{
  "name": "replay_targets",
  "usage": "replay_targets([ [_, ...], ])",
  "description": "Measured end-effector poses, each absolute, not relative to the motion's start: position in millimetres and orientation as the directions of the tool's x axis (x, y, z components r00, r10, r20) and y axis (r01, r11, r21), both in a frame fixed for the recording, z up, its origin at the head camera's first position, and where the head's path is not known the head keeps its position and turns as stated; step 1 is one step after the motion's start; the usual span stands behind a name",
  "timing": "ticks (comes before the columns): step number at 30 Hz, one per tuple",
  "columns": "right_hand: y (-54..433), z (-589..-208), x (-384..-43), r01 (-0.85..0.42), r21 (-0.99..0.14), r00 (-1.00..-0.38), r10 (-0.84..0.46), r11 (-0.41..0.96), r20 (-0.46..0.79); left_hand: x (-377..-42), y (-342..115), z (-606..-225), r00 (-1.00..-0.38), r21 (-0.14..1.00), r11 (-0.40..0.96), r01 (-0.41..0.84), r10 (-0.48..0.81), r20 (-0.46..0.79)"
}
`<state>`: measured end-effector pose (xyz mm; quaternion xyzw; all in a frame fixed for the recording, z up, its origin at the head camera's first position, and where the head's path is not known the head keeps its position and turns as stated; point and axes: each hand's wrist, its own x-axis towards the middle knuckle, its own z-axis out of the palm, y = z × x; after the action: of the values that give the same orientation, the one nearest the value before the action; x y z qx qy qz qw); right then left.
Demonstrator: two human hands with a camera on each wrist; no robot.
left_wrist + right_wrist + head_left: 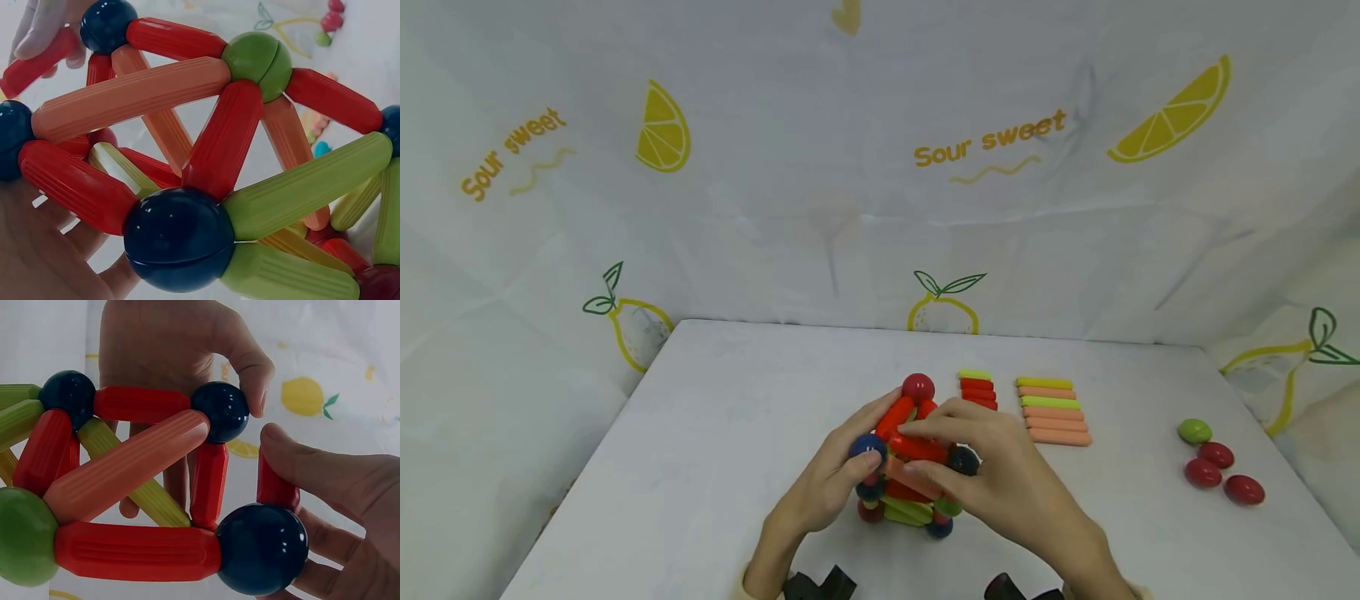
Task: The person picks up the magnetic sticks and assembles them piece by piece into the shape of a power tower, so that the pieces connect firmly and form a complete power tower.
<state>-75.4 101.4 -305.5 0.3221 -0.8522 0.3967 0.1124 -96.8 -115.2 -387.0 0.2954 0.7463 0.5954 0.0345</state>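
Observation:
A framework of magnetic rods and balls (901, 490) is between both hands, with red, orange and lime-green rods joined by dark blue, green and red balls. My left hand (829, 479) grips its left side, thumb by a dark blue ball (868, 448) and fingers behind. My right hand (1000, 454) pinches a red magnetic rod (275, 487) between thumb and fingers. One end of that rod is at a dark blue ball (262, 550); its other end looks apart from the dark blue ball (220, 411) on the left-hand side. A red ball (918, 387) tops the framework.
Behind the right hand lie short red rods (977, 390) with a lime one, and a row of longer orange, yellow and lime rods (1054, 423). Several red balls (1243, 490) and a green ball (1195, 431) sit at the right of the white table (700, 450).

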Motion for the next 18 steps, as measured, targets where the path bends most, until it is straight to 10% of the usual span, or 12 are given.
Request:
replay_targets([
  [18, 91, -310, -71, -0.707, -0.292, -0.686, -0.525, 0.644, 0.503, -94, -115, -385, -0.822, 0.898, 0.159, 0.411, 0.49, 0.289],
])
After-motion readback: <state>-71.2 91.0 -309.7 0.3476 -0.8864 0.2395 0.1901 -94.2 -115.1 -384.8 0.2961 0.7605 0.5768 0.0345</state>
